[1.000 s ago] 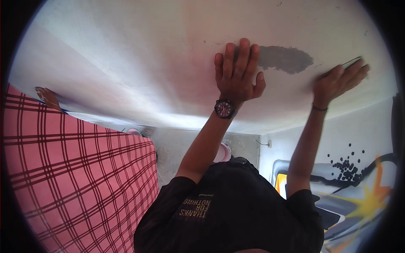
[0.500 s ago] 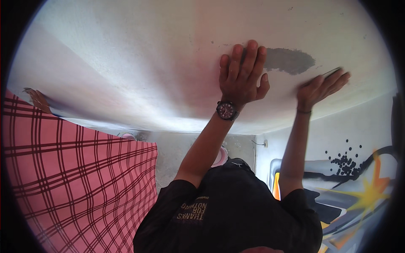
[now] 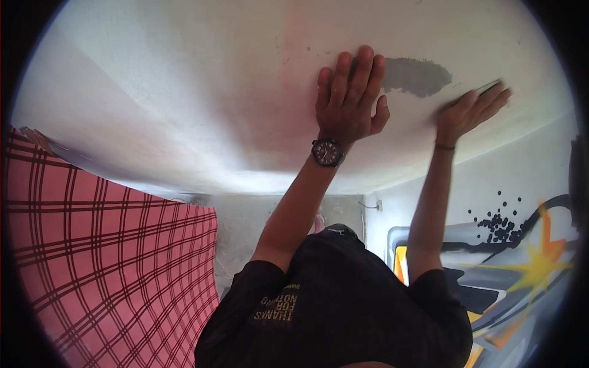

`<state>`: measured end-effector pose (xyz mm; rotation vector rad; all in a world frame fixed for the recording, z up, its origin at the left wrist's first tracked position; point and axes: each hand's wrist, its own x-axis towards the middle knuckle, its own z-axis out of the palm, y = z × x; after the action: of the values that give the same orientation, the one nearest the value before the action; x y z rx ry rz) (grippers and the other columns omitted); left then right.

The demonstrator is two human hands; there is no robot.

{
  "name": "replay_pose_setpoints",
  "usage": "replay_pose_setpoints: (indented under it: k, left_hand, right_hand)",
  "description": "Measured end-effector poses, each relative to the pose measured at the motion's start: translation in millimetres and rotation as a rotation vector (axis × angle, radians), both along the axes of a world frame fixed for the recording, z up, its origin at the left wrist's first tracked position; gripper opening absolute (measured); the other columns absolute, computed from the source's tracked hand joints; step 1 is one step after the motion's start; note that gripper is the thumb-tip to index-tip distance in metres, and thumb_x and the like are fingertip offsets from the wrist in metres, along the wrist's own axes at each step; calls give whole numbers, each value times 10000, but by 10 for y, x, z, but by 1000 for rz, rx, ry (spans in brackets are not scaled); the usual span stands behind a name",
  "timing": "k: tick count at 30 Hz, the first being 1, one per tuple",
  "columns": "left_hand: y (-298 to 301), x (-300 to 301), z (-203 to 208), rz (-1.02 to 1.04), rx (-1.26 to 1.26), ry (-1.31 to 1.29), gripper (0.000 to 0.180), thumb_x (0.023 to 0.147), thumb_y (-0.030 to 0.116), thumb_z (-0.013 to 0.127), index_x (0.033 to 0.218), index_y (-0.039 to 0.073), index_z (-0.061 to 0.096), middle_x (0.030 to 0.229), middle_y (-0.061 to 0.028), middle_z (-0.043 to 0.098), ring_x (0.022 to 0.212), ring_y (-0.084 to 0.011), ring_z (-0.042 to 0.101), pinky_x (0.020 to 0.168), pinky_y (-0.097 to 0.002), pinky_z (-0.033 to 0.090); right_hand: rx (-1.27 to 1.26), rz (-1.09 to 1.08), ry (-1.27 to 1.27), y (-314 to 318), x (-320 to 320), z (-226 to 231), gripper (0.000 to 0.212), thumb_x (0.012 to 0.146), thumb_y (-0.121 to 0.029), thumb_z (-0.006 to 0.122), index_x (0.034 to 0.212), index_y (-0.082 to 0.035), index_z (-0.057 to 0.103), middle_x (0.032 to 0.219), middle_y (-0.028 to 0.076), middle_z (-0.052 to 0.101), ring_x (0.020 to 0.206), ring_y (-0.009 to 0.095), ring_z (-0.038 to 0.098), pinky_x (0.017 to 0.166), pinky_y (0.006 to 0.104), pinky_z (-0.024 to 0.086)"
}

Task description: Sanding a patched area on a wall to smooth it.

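Observation:
Both my arms reach up to a pale, smooth wall (image 3: 202,92). My left hand (image 3: 351,98), with a dark watch (image 3: 326,152) at its wrist, lies flat on it, fingers spread and holding nothing. Just right of those fingertips is a rough dark grey patch (image 3: 417,76). My right hand (image 3: 472,110) is below and right of the patch, slightly blurred. Its fingers are stretched over a thin flat sheet (image 3: 489,86) pressed to the wall; only a dark edge shows, the rest being hidden under the hand.
A pink checked cloth (image 3: 123,245) hangs at the left. To the right, a side wall bears a painted mural (image 3: 534,270). Beyond my left arm lies grey floor (image 3: 242,224), with a pinkish round object (image 3: 318,223) partly behind my shirt. A small box with a cable (image 3: 378,205) sits near the corner.
Both hands and the grey patch appear slightly higher in the picture, as the view has shifted. The right hand has moved a little relative to the patch; the left hand stays beside it.

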<state>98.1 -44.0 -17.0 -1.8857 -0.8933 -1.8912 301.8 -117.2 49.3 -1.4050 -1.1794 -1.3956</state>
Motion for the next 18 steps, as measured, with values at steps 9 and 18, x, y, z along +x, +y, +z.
replay_pose_setpoints:
  k: [9,18]
  left_hand:
    - [-35,86,-84,20,42,43,561,931,358,408,1404,108,579,1510,-104,491,1449,-319,360,1217,-490,158]
    - [-29,186,-58,-17,26,-12,532,940,324,421,1403,116,580,1511,-77,492,1450,-297,364,1219,-481,176]
  right_hand:
    - [-31,31,143,-110,-203,-470,622,1069,-391,272,1578,-36,226,1646,222,128,1515,426,110,1204,572,66]
    - [33,88,96,-149,125,551,604,1068,-425,264,1567,-88,305,1643,199,181,1504,427,152,1193,567,83]
